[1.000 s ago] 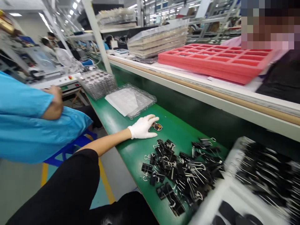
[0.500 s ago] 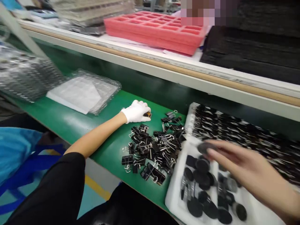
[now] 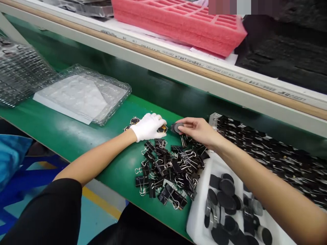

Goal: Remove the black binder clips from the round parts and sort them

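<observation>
My left hand (image 3: 148,128), in a white glove, is closed round a small round part (image 3: 162,129) with a dark and orange face. More round parts (image 3: 134,120) show on the green bench behind that glove, partly hidden. Facing it, my bare right hand (image 3: 198,130) pinches a dark grey disc (image 3: 176,128) between thumb and fingers. A small gap separates the disc from the part in my left hand. Just below both hands lies a loose heap of black binder clips (image 3: 166,165) with silver wire handles.
A white foam tray (image 3: 198,212) with loose black discs (image 3: 226,200) stands at lower right. Rows of binder clips (image 3: 265,146) fill the area behind it. Clear plastic trays (image 3: 114,90) lie left. Above runs a shelf edge (image 3: 163,63) with pink foam trays (image 3: 173,29).
My right hand has moved left from above the foam tray to beside my left hand, carrying the disc. My left hand stays round its part. The view has shifted slightly.
</observation>
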The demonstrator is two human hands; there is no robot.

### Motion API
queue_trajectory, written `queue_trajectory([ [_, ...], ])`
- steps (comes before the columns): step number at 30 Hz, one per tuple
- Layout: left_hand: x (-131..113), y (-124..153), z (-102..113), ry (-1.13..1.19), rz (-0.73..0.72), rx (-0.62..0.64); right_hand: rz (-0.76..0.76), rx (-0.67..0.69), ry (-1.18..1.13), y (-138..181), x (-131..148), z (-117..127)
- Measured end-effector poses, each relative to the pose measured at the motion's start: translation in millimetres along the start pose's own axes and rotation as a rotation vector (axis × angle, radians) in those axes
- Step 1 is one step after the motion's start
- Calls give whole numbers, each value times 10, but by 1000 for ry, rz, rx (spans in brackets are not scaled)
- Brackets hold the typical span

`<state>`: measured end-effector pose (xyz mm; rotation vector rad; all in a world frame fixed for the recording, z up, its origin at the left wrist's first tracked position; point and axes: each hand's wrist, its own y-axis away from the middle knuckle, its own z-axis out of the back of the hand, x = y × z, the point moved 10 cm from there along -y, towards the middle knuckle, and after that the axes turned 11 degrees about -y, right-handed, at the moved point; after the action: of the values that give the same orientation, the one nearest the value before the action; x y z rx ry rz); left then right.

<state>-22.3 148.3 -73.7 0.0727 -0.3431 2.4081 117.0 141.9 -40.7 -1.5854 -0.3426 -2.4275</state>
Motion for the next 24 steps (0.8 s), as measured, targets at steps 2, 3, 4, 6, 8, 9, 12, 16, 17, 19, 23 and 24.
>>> queue_trajectory([
  [2,6,-4,4,18,12,10,70,-3,131,-159,53,-108],
  [3,8,-4,7,29,17,13,96,-15,170,-212,69,-151],
  [4,10,-5,9,40,21,13,126,-27,199,-244,88,-189],
  [6,17,-4,12,58,27,6,250,-42,279,-234,168,-269],
  [8,23,-4,5,66,29,-2,442,-6,399,-128,266,-386],
  [9,26,-4,-3,67,29,-3,533,33,465,-57,290,-451],
  [12,32,-5,-24,70,33,2,651,195,657,99,223,-592],
  [16,31,-1,-32,76,34,20,681,327,917,185,181,-639],
  [17,27,2,-30,75,30,22,693,338,981,198,193,-652],
  [19,18,8,-21,68,16,17,703,350,1101,207,196,-688],
  [23,5,20,-17,51,-23,-1,646,333,1250,145,119,-712],
  [24,1,22,-23,47,-33,-1,626,330,1261,130,110,-699],
])
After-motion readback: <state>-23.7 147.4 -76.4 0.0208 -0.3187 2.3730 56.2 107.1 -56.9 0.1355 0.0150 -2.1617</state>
